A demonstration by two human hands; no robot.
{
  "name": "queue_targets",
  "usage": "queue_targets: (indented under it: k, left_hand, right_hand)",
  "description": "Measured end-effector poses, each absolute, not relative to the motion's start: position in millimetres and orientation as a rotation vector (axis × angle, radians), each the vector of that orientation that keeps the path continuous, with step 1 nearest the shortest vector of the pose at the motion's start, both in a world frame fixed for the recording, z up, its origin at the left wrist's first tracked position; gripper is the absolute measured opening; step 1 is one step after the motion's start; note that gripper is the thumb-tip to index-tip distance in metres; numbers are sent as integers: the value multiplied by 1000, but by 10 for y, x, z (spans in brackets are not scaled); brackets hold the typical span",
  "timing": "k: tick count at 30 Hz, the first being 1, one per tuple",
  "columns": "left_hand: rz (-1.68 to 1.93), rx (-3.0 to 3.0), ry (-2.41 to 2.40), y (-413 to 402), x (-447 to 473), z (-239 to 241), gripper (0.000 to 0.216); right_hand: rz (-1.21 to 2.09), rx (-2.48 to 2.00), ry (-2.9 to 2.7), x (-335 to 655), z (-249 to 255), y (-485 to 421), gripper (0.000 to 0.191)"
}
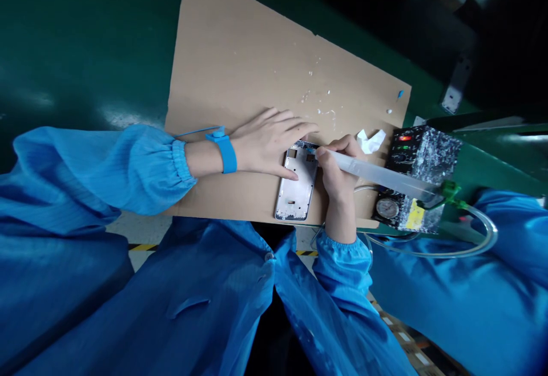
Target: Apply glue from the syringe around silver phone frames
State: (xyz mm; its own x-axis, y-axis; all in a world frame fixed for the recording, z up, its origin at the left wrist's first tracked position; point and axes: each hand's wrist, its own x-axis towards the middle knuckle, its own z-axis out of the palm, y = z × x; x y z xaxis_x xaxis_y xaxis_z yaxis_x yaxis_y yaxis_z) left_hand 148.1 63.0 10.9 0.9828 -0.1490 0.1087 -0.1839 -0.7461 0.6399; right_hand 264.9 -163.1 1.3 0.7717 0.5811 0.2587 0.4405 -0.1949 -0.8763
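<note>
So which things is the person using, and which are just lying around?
Being used:
syringe, held in the fingers of the right hand
clear tube, joined to the syringe
metal plate, partly under the left hand
cardboard, under the plate
black box with lit display, probably

Seemingly just lying around:
crumpled white paper
little blue bit
white crumbs

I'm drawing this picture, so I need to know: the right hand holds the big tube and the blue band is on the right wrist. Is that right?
Not quite: the blue band is on the left wrist, as the head view shows. The right hand does hold the big tube.
</note>
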Motion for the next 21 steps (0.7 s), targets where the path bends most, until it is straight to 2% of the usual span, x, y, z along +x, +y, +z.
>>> queue_targets:
  k: [14, 21]
  left_hand:
    - [63, 2435, -223, 617, 1485, 104, 94]
    - [62, 2440, -224, 616, 1492, 100, 98]
  right_hand:
    - [147, -1839, -812, 2637, 19, -1612, 52]
    - [150, -1880, -785, 2619, 58, -1598, 58]
